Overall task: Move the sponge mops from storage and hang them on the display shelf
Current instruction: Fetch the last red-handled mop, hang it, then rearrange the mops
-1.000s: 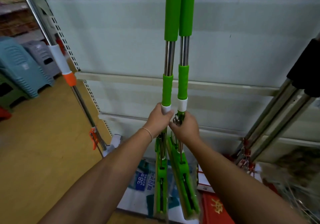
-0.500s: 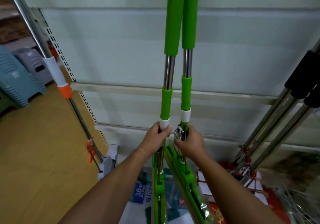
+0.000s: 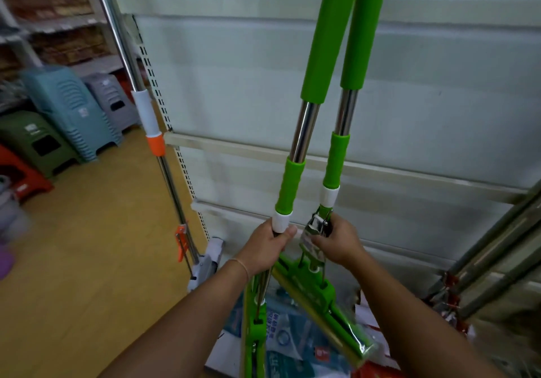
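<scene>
— Left hand?
— Curled round left green mop, just under its white collar.
— Right hand?
— Gripping right green mop at metal lever (both upright against shelf panel).

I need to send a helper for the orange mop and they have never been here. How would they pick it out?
Find the shelf upright at the left end of the pale back panel. The orange mop leans there alone. Its steel pole has a white sleeve and orange collar; the green mops are held in hands.
</scene>
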{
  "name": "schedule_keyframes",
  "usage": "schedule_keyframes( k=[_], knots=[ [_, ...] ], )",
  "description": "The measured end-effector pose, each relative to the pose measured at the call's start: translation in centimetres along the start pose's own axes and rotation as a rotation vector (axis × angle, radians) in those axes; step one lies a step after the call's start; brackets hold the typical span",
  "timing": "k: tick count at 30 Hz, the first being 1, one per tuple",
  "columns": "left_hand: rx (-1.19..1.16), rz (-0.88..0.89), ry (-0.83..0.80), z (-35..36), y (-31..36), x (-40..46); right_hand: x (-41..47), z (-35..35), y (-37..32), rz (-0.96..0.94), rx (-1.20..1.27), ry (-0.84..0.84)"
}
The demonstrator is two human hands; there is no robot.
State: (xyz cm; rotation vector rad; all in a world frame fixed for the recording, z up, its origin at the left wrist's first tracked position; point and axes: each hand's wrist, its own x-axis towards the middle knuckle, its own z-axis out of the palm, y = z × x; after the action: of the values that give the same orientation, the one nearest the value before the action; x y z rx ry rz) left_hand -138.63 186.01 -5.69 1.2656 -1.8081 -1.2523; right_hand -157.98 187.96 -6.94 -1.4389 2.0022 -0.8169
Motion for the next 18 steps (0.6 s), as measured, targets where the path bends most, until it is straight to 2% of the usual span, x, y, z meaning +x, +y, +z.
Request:
schedule_keyframes(
  k=[8,18],
  knots=[
    [-0.084,-0.029,0.045,-1.6,0.7,-1.1,5.1,-1.4,0.6,-0.001,-0.016,-0.131],
    [-0.080,-0.044,0.071,-2.0,0.6,-1.2,8.7,-0.4,-0.4,-0.035,-0.039,-0.168]
  ],
)
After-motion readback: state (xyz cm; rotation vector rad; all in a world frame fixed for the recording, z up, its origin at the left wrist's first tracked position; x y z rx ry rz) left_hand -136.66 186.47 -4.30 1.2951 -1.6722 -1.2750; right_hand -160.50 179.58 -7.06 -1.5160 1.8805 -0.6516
